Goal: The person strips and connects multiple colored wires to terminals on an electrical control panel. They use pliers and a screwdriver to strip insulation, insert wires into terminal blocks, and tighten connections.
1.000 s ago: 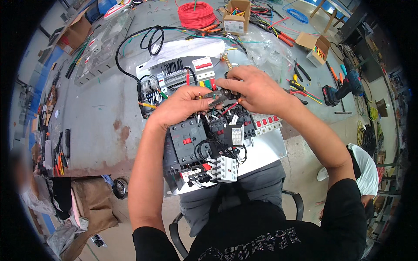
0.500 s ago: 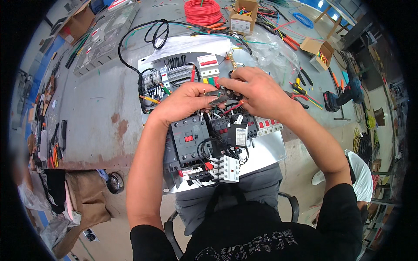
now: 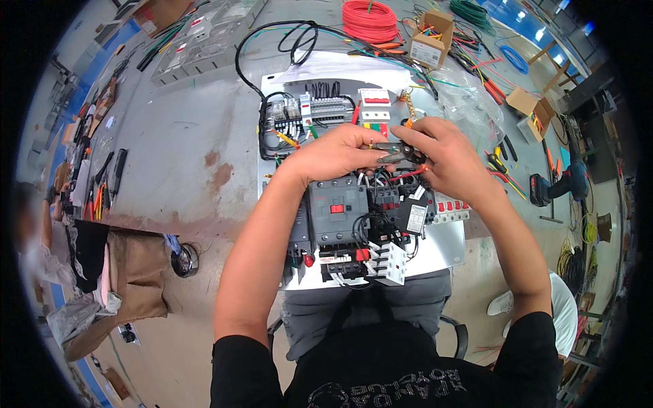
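Note:
My right hand (image 3: 452, 160) is closed round dark-jawed pliers (image 3: 407, 152), whose jaws point toward my left hand. My left hand (image 3: 340, 155) is closed at the jaw tips, thumb and forefinger in a pinch; a small green bit shows by the jaws, but what the fingers hold is hidden. Both hands hover over a wired white mounting panel (image 3: 435, 245). Below my left hand sits a large grey contactor (image 3: 338, 211) with a red centre piece. A red-and-white breaker (image 3: 375, 102) and a terminal block row (image 3: 331, 109) lie beyond the hands.
The panel overhangs the table's (image 3: 183, 170) front edge above my lap. A red wire coil (image 3: 369, 22) and an open carton (image 3: 430, 42) stand behind. To the right are another small carton (image 3: 532, 112) and a cordless drill (image 3: 561, 183). Hand tools (image 3: 105, 183) lie at the left.
The whole view has shifted, so the panel and table sit farther right in it. Both hands keep their place at the pliers over the panel, with little visible change in grip.

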